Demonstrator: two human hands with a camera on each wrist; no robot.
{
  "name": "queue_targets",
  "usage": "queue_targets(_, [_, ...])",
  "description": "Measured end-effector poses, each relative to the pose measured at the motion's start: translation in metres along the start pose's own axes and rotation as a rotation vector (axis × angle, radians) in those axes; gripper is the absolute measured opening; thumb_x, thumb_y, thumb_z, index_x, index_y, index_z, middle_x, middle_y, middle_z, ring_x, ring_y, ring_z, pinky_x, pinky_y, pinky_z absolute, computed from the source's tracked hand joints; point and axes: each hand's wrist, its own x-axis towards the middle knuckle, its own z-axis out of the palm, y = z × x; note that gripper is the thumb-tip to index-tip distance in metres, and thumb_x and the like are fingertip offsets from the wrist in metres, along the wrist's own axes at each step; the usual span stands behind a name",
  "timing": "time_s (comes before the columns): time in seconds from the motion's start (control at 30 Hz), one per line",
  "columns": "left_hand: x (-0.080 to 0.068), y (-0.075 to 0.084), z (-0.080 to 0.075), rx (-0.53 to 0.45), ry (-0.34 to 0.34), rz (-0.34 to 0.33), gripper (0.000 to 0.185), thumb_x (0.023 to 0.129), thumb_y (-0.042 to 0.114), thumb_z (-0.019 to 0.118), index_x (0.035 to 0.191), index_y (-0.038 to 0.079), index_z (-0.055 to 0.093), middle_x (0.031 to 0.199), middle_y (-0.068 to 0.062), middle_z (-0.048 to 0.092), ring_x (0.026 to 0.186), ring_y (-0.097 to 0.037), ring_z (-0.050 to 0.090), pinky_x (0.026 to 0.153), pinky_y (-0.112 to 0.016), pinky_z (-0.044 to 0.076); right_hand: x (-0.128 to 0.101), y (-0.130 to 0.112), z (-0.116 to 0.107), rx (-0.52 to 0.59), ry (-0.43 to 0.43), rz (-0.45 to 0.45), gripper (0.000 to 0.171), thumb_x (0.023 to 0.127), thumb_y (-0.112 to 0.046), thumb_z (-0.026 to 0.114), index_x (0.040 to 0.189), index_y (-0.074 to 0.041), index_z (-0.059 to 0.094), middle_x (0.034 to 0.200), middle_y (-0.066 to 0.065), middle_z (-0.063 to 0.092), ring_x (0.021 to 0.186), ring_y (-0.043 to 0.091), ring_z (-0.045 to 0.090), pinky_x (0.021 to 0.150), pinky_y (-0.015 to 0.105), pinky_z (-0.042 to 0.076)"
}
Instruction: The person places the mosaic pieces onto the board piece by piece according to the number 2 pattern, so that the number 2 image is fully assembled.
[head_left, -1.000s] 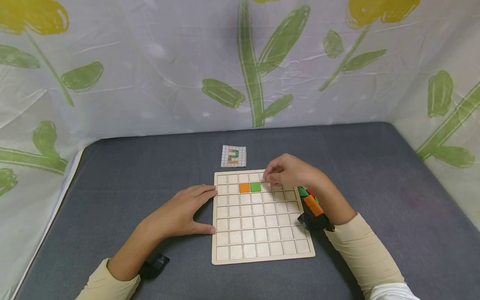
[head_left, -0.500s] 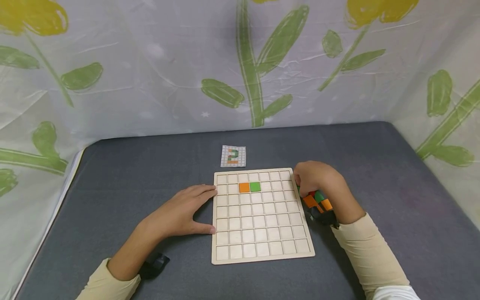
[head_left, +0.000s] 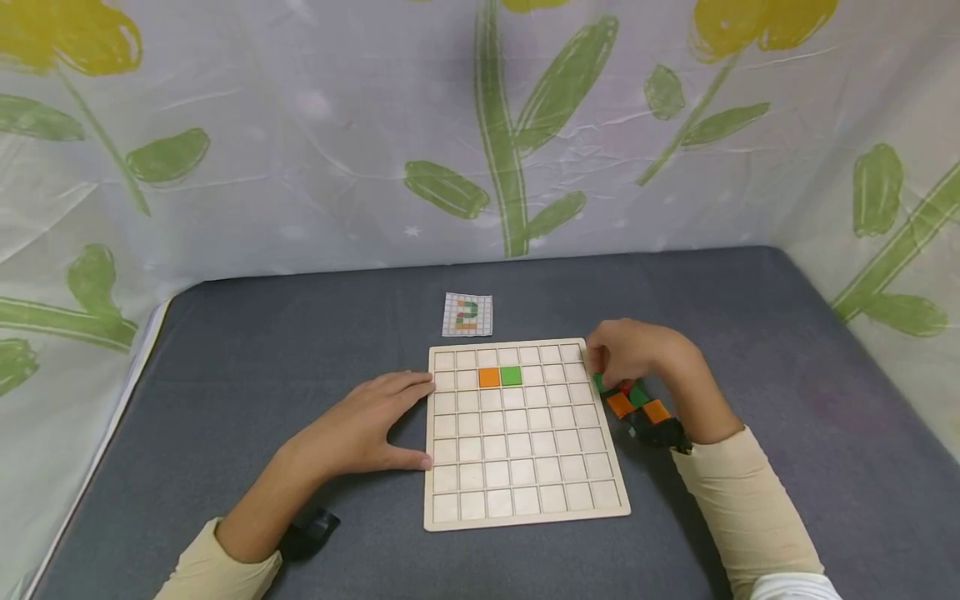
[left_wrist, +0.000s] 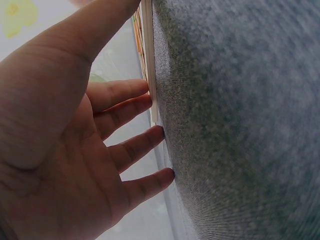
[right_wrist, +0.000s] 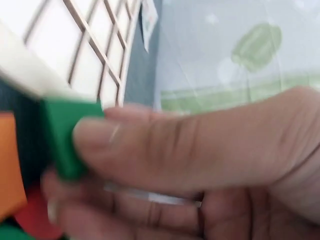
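A wooden grid board (head_left: 471, 476) lies on the table, with an orange square tile (head_left: 489, 377) and a green square tile (head_left: 511, 376) side by side in its upper rows. My left hand (head_left: 375, 417) is spread at the board's left edge, thumb and fingertips touching it; the left wrist view shows the fingers nearly straight. Beyond the board's upper right edge, my right hand (head_left: 633, 348) pinches a green block (right_wrist: 62, 135) between thumb and fingers. Below that hand lie loose orange blocks (head_left: 656, 412), a green block (head_left: 638, 393) and a red piece (right_wrist: 37, 215).
Behind the board lies a small card (head_left: 467, 315) printed with a coloured grid pattern. The dark grey tablecloth (head_left: 300, 317) reaches back to a curtain (head_left: 315, 167) with painted flowers. Black cameras are strapped at both wrists.
My right hand has moved from over the board's top right cells to the loose blocks at its right and now pinches a green block. The left hand has stayed in place.
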Motion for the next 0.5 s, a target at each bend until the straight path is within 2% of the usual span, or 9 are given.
queue_targets(0.13, [0.0, 0.0, 0.0, -0.003, 0.001, 0.001, 0.091, 0.068, 0.065, 0.063, 0.138, 0.012, 0.038, 0.14, -0.001, 0.034, 0.127, -0.021, 0.029, 0.098, -0.047, 0.028, 0.002, 0.013, -0.006, 0.164, -0.025, -0.079, 0.013, 0.078, 0.01, 0.059, 0.087, 0.0, 0.06, 0.08, 0.012, 0.058, 0.061, 0.025, 0.054, 0.058, 0.039, 0.048])
queue_targets(0.23, [-0.001, 0.0, 0.0, -0.006, 0.001, -0.003, 0.091, 0.068, 0.065, 0.063, 0.138, 0.011, 0.038, 0.14, -0.001, 0.034, 0.127, -0.021, 0.029, 0.098, -0.047, 0.028, 0.006, 0.018, -0.007, 0.227, -0.005, -0.105, 0.009, 0.08, 0.004, 0.06, 0.088, 0.0, 0.062, 0.083, 0.012, 0.06, 0.065, 0.026, 0.057, 0.062, 0.041, 0.049])
queue_targets(0.5, [0.0, 0.0, 0.001, -0.001, -0.01, -0.026, 0.095, 0.067, 0.067, 0.062, 0.14, 0.012, 0.035, 0.139, -0.001, 0.034, 0.127, -0.02, 0.03, 0.099, -0.046, 0.027, 0.014, 0.019, -0.005, 0.405, 0.036, -0.057, 0.014, 0.078, 0.002, 0.065, 0.092, 0.001, 0.064, 0.088, 0.015, 0.063, 0.074, 0.032, 0.061, 0.068, 0.042, 0.051])
